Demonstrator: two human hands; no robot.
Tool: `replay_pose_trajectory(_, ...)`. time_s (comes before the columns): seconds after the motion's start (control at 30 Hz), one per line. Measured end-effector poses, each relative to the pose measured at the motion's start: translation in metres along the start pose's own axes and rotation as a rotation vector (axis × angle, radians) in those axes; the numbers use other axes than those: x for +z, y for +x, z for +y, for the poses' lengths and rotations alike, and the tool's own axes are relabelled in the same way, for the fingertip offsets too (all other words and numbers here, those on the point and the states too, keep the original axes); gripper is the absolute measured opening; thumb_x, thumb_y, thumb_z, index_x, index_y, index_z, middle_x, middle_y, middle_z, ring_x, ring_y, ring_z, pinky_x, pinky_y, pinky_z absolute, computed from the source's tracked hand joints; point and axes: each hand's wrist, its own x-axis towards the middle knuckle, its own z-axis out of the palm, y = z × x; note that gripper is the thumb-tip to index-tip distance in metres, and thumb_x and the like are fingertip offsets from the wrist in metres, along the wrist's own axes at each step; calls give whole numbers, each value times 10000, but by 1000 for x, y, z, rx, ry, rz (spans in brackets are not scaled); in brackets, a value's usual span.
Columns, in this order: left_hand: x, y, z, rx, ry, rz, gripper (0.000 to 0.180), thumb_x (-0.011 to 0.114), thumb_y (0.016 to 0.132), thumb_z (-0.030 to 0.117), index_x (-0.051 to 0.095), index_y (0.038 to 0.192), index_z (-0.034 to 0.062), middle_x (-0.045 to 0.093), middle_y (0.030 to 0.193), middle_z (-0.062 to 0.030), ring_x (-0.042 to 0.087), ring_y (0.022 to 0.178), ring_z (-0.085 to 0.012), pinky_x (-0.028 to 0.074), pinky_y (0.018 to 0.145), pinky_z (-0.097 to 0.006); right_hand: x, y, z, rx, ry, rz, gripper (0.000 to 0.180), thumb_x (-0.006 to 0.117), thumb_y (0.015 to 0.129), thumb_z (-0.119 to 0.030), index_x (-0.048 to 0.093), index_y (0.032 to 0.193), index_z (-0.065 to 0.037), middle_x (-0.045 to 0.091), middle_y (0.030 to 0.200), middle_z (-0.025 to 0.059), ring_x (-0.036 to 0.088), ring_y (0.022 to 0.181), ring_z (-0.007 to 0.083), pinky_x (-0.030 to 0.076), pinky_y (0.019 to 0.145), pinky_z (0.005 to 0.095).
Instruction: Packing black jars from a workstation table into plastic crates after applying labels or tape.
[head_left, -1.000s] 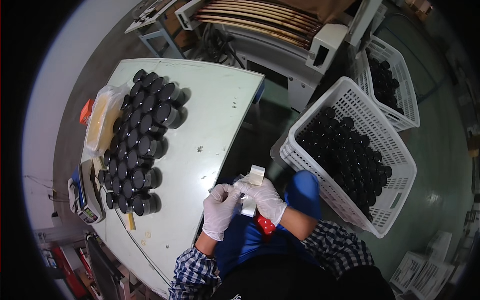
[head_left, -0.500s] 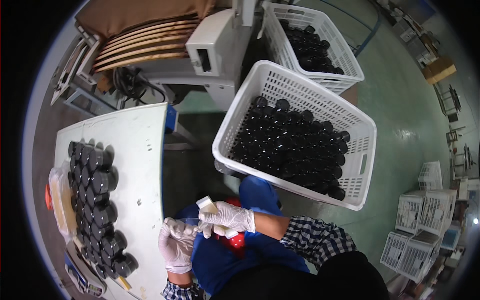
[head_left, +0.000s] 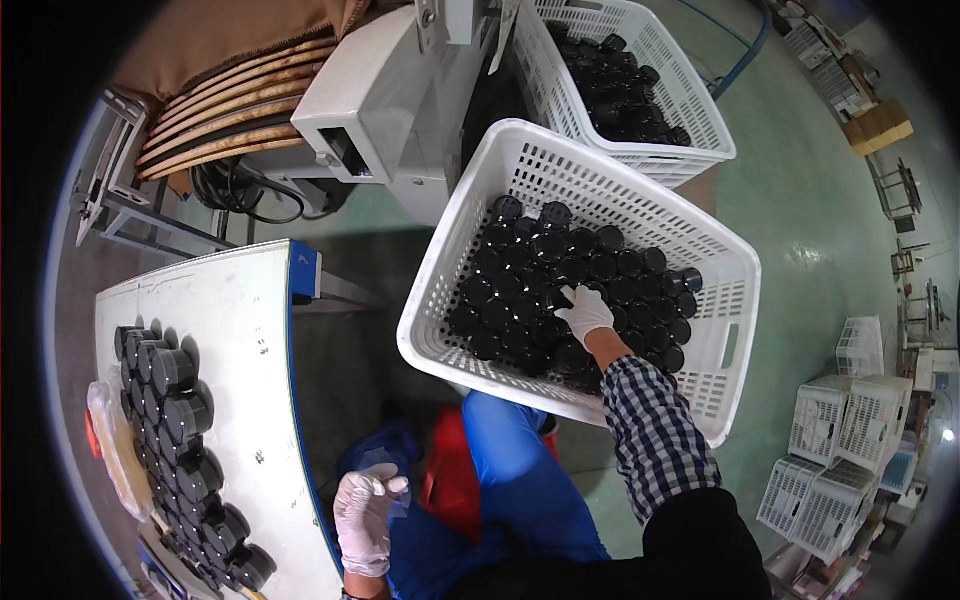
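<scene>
Pale green floor [head_left: 800, 230]; white flat tabletop [head_left: 240, 400] at left, bearing rows of black round jars [head_left: 175, 372]; white-gloved left hand [head_left: 363, 520] pinching clear thin film [head_left: 401, 497]; white-gloved right hand [head_left: 584, 314] among glossy black round containers [head_left: 505, 285] in white slotted plastic crate [head_left: 722, 265], can't tell whether gripping 1

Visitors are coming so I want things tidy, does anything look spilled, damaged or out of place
Nothing seems spilled or broken. Only small dark marks on the pale table stand out against its plain surface; the black jars there stand grouped.
</scene>
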Motion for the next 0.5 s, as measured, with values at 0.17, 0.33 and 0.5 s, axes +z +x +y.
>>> replay_pose_trajectory(0.17,6,12,-4,-55,56,15,124,604,933,128,625,860,30,677,1024,-176,678,855,-259,534,844,-389,19,24,-1,-54,-236,62,623,811,722,-405,523,1163,-73,571,1105,182,657,970,337,548,755,441)
replay_pose_trajectory(0.33,-1,13,-2,-96,137,21,182,532,972,160,615,858,44,666,1009,-155,661,887,-240,506,870,-393,19,14,-31,-396,-422,60,716,821,696,-400,464,1225,-75,565,1130,163,661,962,322,574,698,427)
replay_pose_trajectory(0.5,6,17,-7,-216,154,-19,162,556,986,199,641,961,64,700,1002,-78,663,825,-128,537,653,-264,4,10,-19,-161,-377,-89,726,830,711,-293,450,1304,-118,502,1255,188,613,1091,335,554,842,436)
